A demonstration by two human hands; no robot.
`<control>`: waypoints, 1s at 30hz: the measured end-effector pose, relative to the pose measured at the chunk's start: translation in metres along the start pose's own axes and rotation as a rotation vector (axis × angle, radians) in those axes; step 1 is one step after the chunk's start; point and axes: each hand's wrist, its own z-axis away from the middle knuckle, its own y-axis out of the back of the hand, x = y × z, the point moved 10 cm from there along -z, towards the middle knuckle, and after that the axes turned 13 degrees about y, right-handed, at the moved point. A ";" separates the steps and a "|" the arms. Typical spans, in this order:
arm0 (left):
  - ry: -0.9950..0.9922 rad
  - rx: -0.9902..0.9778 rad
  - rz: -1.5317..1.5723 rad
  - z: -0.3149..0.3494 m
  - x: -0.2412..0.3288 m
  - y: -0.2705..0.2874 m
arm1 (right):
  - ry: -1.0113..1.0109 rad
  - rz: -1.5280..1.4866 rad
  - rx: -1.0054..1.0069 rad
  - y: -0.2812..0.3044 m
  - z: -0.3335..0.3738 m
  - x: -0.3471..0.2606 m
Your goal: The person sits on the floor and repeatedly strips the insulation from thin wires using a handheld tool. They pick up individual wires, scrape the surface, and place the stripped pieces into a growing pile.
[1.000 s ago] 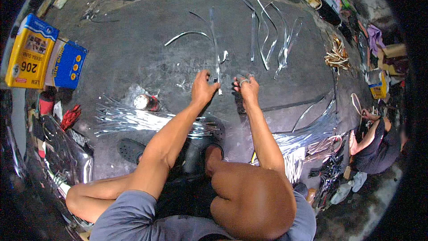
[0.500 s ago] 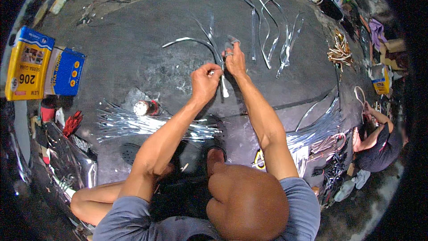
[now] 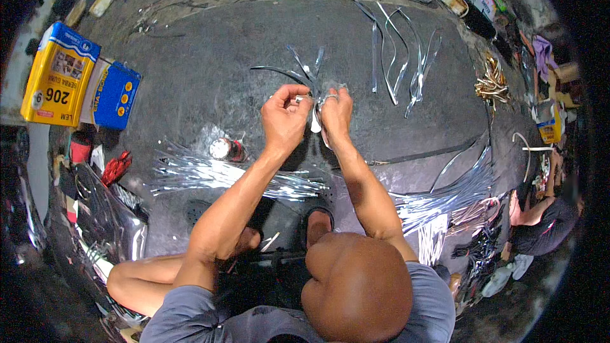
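Note:
Just beyond the middle of the dark work surface, my two hands are close together over a small bunch of shiny silver strips (image 3: 316, 121). My left hand (image 3: 286, 116) is closed in a pinch at the bunch's left side, with something small and pale at its fingertips. Curled around the right side of the bunch is my right hand (image 3: 335, 114), with greyish material showing at its fingers. The strips fan out beyond my fingertips, and a short bright end points back toward me. Exactly which strips each hand grips is partly hidden by the fingers.
A pile of silver strips (image 3: 190, 174) lies front left beside a small can (image 3: 225, 149); another pile (image 3: 426, 206) lies front right. Loose strips (image 3: 387, 57) rest at far right near a golden bundle (image 3: 492, 80). Yellow-blue tins (image 3: 60, 82) stand left. Another person (image 3: 543, 225) sits right.
My hands have drawn nearer to me and closer together around the strips. My right hand's fingers, stretched farther forward before, are now curled in. The view has shifted slightly.

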 end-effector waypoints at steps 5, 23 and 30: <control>-0.174 0.058 0.007 -0.030 0.048 0.043 | 0.136 0.289 -0.277 0.018 0.009 -0.019; 0.260 -0.253 0.256 -0.029 0.044 0.002 | 0.669 -0.206 0.066 0.085 -0.016 -0.165; 0.318 -0.352 0.290 -0.011 0.046 -0.033 | 0.573 -0.431 -0.153 0.041 -0.040 -0.213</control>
